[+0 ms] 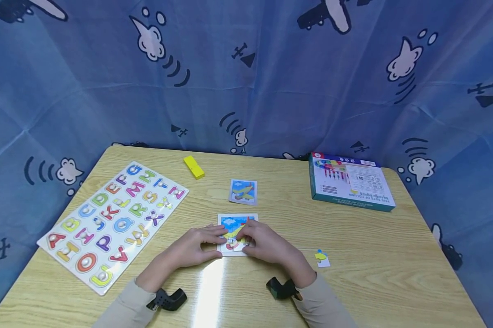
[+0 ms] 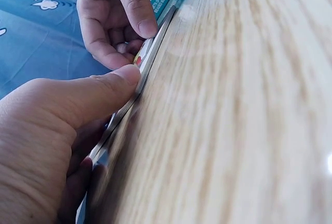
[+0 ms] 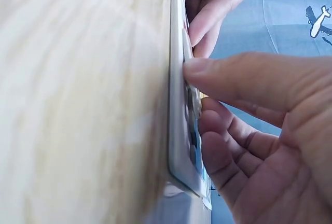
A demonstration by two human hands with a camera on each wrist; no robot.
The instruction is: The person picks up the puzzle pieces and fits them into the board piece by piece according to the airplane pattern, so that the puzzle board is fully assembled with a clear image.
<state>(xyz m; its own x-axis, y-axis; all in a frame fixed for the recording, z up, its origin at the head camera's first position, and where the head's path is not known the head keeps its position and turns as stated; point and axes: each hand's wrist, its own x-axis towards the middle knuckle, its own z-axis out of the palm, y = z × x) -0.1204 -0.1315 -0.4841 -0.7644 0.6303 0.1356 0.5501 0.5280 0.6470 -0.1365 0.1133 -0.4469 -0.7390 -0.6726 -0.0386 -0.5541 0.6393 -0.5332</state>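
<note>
A jigsaw puzzle point(image 1: 230, 221) in a white-edged tray lies near the middle of the table, showing a yellow plane on blue sky. My left hand point(image 1: 197, 246) rests on its left side, fingers extended over the picture and thumb at the near edge. At the lower right part of the picture, my right hand point(image 1: 266, 241) pinches a puzzle piece point(image 3: 195, 103), mostly hidden by the fingers. That piece looks slightly raised in the right wrist view. Away to the right lies a loose puzzle piece point(image 1: 322, 258). Beyond the tray is a matching plane picture card point(image 1: 243, 192).
A letter board point(image 1: 116, 223) with knobbed pieces covers the table's left side. A yellow block point(image 1: 194, 167) lies at the back. At the back right sits a flat game box point(image 1: 350, 182). Behind the table hangs a blue patterned curtain point(image 1: 213, 68).
</note>
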